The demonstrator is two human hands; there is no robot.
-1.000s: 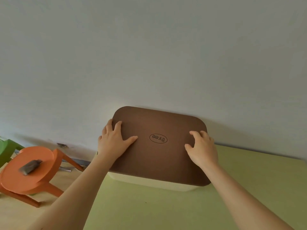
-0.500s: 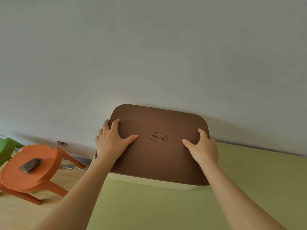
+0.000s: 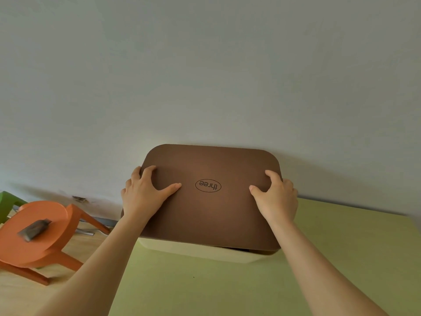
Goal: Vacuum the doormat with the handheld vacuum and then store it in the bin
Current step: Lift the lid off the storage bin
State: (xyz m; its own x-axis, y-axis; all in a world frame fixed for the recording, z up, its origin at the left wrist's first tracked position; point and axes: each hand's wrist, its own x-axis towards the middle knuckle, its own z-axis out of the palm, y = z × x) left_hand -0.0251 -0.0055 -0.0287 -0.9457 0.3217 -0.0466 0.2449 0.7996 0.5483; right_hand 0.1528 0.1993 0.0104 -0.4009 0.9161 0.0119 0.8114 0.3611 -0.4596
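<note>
The bin (image 3: 205, 250) is set at the far side of a green table (image 3: 205, 290), against the wall (image 3: 205, 76), long axis left to right. Its lid (image 3: 211, 215) is grasped at both short ends, left hand (image 3: 142, 195) and right hand (image 3: 276, 199) curled over the edges, thumbs on top. A dark gap is seen under the near right corner. No vacuum is seen. An orange stool (image 3: 34, 247) stands at the left.
</note>
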